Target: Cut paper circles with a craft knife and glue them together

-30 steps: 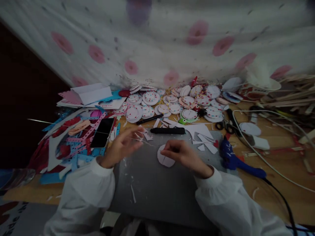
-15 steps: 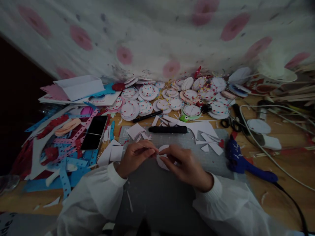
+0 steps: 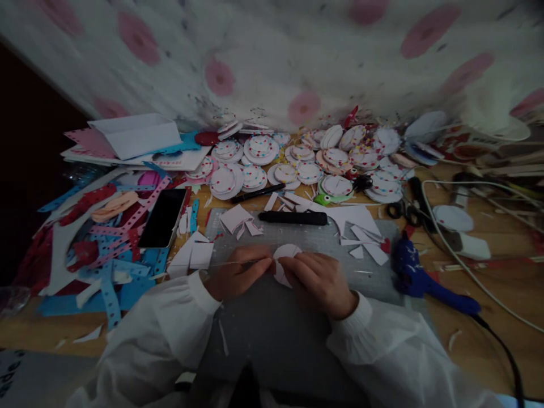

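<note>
A small white paper disc (image 3: 288,253) is held above the grey cutting mat (image 3: 272,334), between my two hands. The fingers of my right hand (image 3: 321,277) are pinched on its right side. My left hand (image 3: 240,272) is closed at the disc's left edge, with a thin stick or string (image 3: 225,263) coming out of its fingers toward the left. Beyond the hands a thick black marker (image 3: 293,218) lies on the mat among white paper scraps (image 3: 355,218).
Several decorated paper discs (image 3: 259,148) are piled at the back. On the left are a phone (image 3: 164,218) and coloured paper strips (image 3: 113,300). A blue glue gun (image 3: 414,275), scissors (image 3: 403,211) and a white cable (image 3: 450,255) lie on the right.
The view has shifted slightly. My right hand has moved a little left and now covers less of the disc's top. The thin stick or string now points left from my left hand.
</note>
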A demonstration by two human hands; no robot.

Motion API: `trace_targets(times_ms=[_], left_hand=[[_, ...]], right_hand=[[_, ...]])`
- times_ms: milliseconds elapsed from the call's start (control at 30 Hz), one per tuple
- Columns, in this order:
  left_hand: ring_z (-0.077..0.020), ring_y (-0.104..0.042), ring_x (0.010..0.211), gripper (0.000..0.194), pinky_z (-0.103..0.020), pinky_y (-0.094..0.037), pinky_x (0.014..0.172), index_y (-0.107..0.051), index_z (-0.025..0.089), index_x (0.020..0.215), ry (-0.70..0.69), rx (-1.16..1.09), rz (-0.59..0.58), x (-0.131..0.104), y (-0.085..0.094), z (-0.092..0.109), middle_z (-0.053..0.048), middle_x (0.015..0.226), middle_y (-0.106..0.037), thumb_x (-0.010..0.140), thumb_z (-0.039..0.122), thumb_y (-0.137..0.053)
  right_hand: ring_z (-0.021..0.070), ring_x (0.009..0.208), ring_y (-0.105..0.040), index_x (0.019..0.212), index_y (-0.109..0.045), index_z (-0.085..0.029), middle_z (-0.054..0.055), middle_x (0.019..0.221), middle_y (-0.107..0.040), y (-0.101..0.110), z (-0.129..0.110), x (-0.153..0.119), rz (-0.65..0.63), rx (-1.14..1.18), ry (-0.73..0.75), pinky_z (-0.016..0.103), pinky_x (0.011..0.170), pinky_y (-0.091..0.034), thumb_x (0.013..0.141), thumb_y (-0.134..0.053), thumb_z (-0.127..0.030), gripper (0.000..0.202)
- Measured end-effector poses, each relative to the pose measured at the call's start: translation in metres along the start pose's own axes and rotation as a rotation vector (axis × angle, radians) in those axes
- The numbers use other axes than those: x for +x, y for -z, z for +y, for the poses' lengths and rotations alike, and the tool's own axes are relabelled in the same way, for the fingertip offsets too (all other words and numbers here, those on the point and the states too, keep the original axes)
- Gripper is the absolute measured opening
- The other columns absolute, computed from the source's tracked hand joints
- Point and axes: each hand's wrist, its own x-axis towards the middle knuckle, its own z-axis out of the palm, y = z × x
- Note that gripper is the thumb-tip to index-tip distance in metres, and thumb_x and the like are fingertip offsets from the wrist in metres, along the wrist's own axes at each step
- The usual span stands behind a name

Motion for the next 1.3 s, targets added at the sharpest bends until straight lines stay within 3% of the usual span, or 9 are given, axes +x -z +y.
trace_targets(times_ms=[233, 633, 867, 967, 1067, 1167, 1300], left_hand=[[-0.0142, -0.060, 0.073, 0.024, -0.026, -0.047, 0.068, -0.063, 0.018, 0.080, 0.040, -0.166, 0.028, 0.002, 0.001, 0.010, -0.001, 0.075, -0.064, 0.093, 0.025, -0.045], [-0.0100, -0.054, 0.060, 0.029, -0.021, -0.045, 0.056, -0.067, 0.015, 0.076, 0.133, -0.412, -0.067, -0.001, 0.002, 0.014, -0.002, 0.070, -0.060, 0.093, 0.026, -0.046], [-0.0099, -0.056, 0.059, 0.030, -0.020, -0.043, 0.051, -0.070, 0.013, 0.080, 0.153, -0.578, -0.141, -0.005, 0.002, 0.007, -0.004, 0.072, -0.063, 0.092, 0.030, -0.048], [-0.0096, -0.055, 0.058, 0.031, -0.020, -0.044, 0.051, -0.069, 0.013, 0.080, 0.139, -0.579, -0.143, -0.004, 0.002, 0.009, -0.004, 0.072, -0.062, 0.093, 0.031, -0.047], [-0.0095, -0.054, 0.060, 0.029, -0.021, -0.045, 0.056, -0.068, 0.013, 0.080, 0.082, -0.479, -0.070, -0.002, 0.002, 0.014, -0.003, 0.072, -0.061, 0.093, 0.028, -0.046], [-0.0104, -0.055, 0.064, 0.026, -0.021, -0.046, 0.060, -0.068, 0.014, 0.087, 0.023, -0.376, 0.006, -0.001, 0.002, 0.016, -0.003, 0.074, -0.062, 0.094, 0.024, -0.045], [-0.0116, -0.059, 0.070, 0.025, -0.023, -0.047, 0.065, -0.068, 0.014, 0.093, -0.077, -0.322, 0.081, -0.001, 0.003, 0.013, -0.005, 0.081, -0.064, 0.095, 0.021, -0.044]], right_hand=[[0.0113, 0.059, -0.057, 0.102, -0.060, -0.018, -0.002, 0.067, -0.063, -0.003, 0.000, -0.003, 0.025, 0.021, -0.023, 0.026, 0.056, -0.039, 0.095, -0.049, -0.018, 0.013], [0.0114, 0.057, -0.054, 0.108, -0.060, -0.017, -0.001, 0.066, -0.061, -0.002, -0.001, -0.007, 0.066, 0.140, 0.015, 0.026, 0.054, -0.037, 0.095, -0.048, -0.015, 0.018], [0.0108, 0.053, -0.051, 0.108, -0.059, -0.018, -0.002, 0.064, -0.058, -0.001, -0.003, -0.006, 0.108, 0.284, 0.022, 0.025, 0.051, -0.036, 0.092, -0.049, -0.012, 0.020], [0.0114, 0.053, -0.052, 0.109, -0.058, -0.016, -0.002, 0.063, -0.058, -0.001, -0.002, -0.006, 0.105, 0.242, 0.044, 0.026, 0.051, -0.036, 0.092, -0.049, -0.012, 0.020], [0.0129, 0.059, -0.056, 0.114, -0.057, -0.015, -0.001, 0.067, -0.061, -0.001, -0.002, -0.005, 0.095, 0.125, 0.066, 0.026, 0.054, -0.039, 0.092, -0.051, -0.012, 0.023], [0.0136, 0.061, -0.058, 0.113, -0.056, -0.016, 0.000, 0.069, -0.063, 0.000, -0.005, -0.002, 0.128, 0.100, -0.041, 0.026, 0.056, -0.042, 0.091, -0.053, -0.013, 0.022], [0.0125, 0.059, -0.056, 0.104, -0.060, -0.018, 0.000, 0.070, -0.062, 0.004, -0.009, 0.005, 0.099, 0.252, -0.335, 0.025, 0.055, -0.042, 0.094, -0.052, -0.020, 0.014]])
